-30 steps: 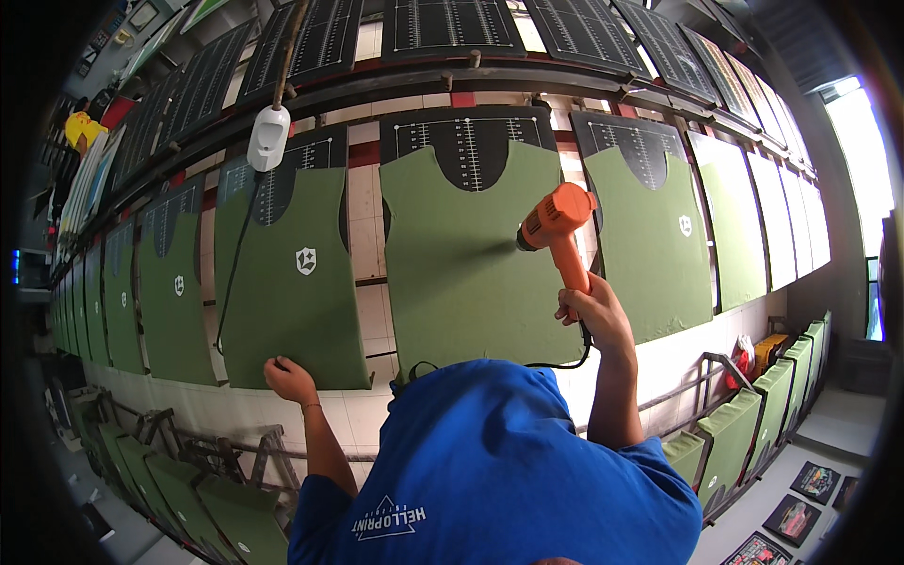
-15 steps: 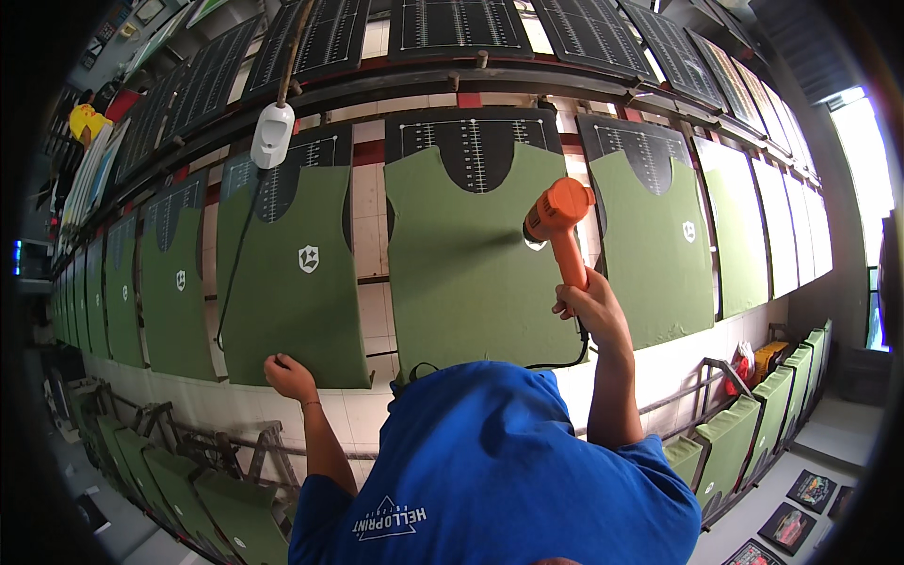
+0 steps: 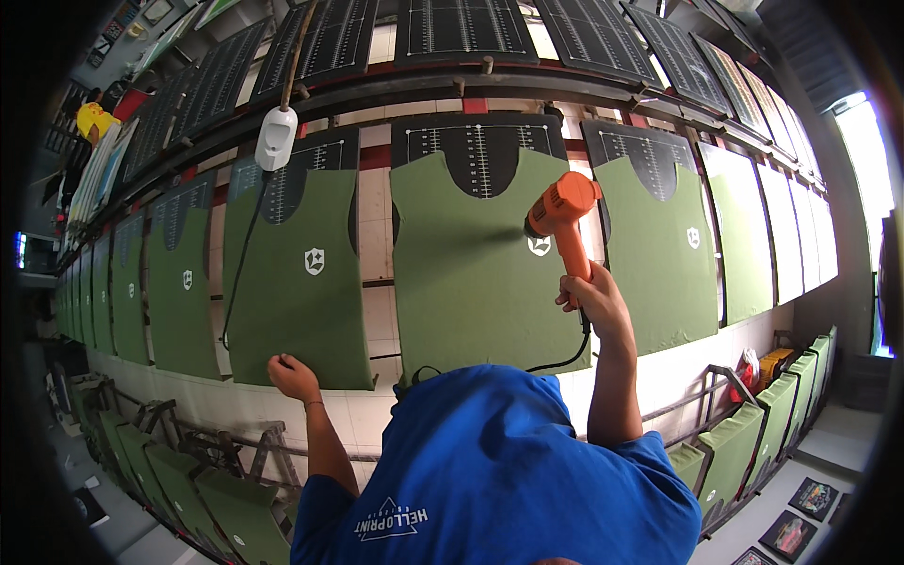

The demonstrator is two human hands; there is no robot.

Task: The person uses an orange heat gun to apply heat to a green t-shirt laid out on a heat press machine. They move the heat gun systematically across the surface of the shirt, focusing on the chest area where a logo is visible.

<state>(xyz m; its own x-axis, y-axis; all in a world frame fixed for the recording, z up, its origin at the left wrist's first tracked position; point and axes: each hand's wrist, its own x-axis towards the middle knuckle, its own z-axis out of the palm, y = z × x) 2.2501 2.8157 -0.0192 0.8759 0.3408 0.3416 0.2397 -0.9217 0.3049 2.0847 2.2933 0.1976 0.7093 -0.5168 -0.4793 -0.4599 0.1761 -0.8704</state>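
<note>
My right hand [image 3: 599, 299] is wrapped round the handle of an orange heat gun [image 3: 565, 209]. Its nozzle points left, just above the white shield print [image 3: 539, 246] on a green shirt panel [image 3: 461, 292] in front of me, and partly covers that print. A black cord [image 3: 565, 358] hangs from the handle. To the left, my left hand [image 3: 296, 379] has its fingers curled by the lower edge of a neighbouring green panel [image 3: 301, 311]; whether anything is between them is hidden. That panel carries a similar white shield [image 3: 314, 261].
Each panel lies on a black marked board [image 3: 480, 137]. More green panels [image 3: 659, 254] continue along the row, with white boards [image 3: 777, 231] at right. A white socket [image 3: 277, 137] hangs from a pole. Behind me runs another rack [image 3: 730, 438]. Far left is a person in yellow [image 3: 94, 120].
The heat gun has shifted slightly right and down relative to the panel, so more of the shield print shows under its nozzle. My left hand keeps nearly the same place.
</note>
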